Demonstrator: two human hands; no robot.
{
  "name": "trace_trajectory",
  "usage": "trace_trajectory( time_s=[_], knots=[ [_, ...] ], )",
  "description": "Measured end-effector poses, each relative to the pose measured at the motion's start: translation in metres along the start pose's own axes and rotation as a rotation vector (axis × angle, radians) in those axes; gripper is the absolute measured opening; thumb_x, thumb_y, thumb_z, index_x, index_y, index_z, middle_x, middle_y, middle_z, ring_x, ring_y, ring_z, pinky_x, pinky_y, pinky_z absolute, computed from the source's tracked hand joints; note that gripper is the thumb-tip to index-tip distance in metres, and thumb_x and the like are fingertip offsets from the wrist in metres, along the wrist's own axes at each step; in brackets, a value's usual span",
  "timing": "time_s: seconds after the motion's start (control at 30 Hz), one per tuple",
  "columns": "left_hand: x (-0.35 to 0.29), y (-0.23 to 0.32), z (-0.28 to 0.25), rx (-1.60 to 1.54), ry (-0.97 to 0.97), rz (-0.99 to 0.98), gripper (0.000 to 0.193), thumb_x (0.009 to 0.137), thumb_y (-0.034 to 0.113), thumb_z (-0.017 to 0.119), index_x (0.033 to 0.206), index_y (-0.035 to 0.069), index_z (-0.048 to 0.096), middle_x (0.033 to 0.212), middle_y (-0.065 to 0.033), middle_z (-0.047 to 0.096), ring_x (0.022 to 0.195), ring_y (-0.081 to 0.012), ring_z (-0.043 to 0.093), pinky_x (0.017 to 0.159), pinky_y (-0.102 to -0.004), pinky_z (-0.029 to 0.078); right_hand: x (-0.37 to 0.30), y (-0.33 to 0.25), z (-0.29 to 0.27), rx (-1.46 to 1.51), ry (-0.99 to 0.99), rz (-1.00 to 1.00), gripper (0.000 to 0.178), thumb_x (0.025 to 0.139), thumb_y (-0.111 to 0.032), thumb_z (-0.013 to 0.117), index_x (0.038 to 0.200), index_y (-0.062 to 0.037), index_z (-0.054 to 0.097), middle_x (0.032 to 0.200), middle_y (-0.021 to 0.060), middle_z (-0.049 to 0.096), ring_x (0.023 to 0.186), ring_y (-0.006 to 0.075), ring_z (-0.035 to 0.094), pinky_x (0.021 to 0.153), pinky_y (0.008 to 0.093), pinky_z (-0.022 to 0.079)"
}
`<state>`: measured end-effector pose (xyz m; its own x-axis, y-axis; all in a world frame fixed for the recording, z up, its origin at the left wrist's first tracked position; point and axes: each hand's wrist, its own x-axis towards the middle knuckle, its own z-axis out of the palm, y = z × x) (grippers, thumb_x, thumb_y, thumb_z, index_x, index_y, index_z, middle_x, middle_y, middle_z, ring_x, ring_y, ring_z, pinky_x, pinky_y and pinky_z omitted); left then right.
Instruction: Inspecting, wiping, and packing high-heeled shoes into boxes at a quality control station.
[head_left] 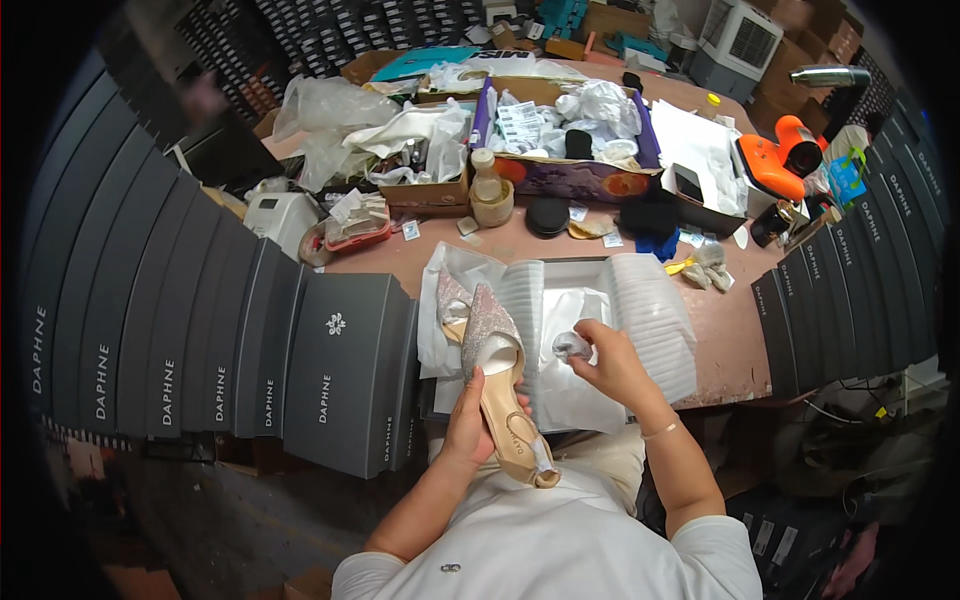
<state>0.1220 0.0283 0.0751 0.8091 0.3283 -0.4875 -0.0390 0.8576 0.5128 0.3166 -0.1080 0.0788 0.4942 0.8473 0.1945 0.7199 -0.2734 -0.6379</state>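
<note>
My left hand (pixel 468 428) is wrapped round a glittery pink-silver pointed slingback shoe (pixel 492 322), its toe turned away from me and its beige insole facing up. Between the thumb and fingers of my right hand (pixel 618 372) is a crumpled greyish wad of paper (pixel 571 346), held over an open shoe box. White tissue paper (pixel 578 302) lines this box, and ribbed white foam wrap (pixel 648 310) spreads over its right side. The matching shoe (pixel 453 297) rests on white paper at the box's left, partly hidden behind the held one.
Dark grey shoe boxes (pixel 335 375) stand in rows on the left, with more boxes (pixel 800 320) on the right. Farther back on the table (pixel 735 345) are a purple carton (pixel 560 178) of crumpled paper, a bottle (pixel 485 178) and an orange tape dispenser (pixel 768 165).
</note>
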Motion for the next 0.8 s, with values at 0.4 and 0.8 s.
trace_trajectory(
  time_s=[0.4,0.8],
  knots=[
    [-0.007,-0.023,0.007,0.194,-0.084,0.042,0.045,0.101,0.044,0.042,0.122,0.004,0.047,0.1,-0.0117,0.059,0.078,-0.0189,0.064,0.067,-0.0343,0.057,-0.001,-0.053,0.013,0.197,0.148,-0.14,0.079,0.061,-0.016,0.086,0.128,-0.0047,0.047,0.128,0.0183,0.047,0.113,0.0342,0.052,0.094,0.0407,0.044],
    [0.019,-0.03,0.045,0.136,-0.078,-0.052,0.048,0.101,0.044,0.038,0.115,-0.001,0.051,0.092,-0.0105,0.059,0.075,-0.0207,0.063,0.068,-0.0341,0.056,0.025,-0.031,-0.016,0.457,0.059,-0.002,0.08,0.074,-0.007,0.078,0.143,-0.0058,0.039,0.134,0.0212,0.05,0.12,0.0324,0.054,0.093,0.0362,0.047]
  ],
)
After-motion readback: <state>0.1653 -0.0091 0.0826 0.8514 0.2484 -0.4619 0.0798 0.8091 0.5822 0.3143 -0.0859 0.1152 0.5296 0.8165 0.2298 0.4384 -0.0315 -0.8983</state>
